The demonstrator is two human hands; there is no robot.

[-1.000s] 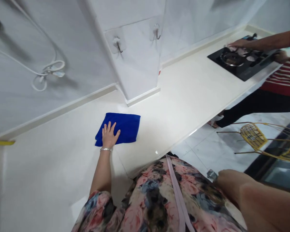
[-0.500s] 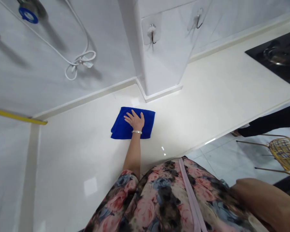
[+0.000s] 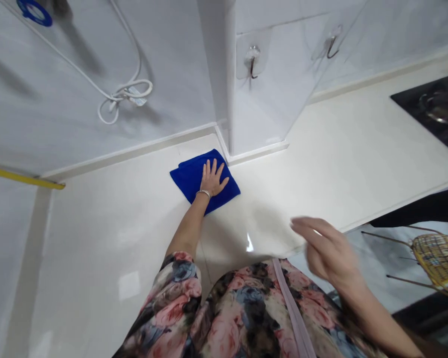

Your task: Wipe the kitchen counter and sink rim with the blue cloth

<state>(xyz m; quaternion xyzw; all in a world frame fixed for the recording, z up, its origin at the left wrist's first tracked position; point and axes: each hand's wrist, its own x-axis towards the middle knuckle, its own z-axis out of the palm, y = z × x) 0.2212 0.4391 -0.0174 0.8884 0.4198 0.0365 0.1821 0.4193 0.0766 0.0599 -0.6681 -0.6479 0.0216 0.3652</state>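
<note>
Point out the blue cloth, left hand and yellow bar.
Blue cloth [image 3: 191, 176], head view: uncovered left part.
Left hand [image 3: 211, 184], head view: back of the hand.
Yellow bar [image 3: 24, 177], head view: middle of its visible length.

Cloth on the counter, beside the pillar, under the left hand.
The pillar stands at the counter's back, with two hooks side by side on its front; left of it, a cord hangs against the wall, and farther left a bar ends by the counter's back corner. The right hand is right of the cloth, near the counter's front edge. Far right, the stove lies on the counter; a chair stands in front, on the floor.
</note>
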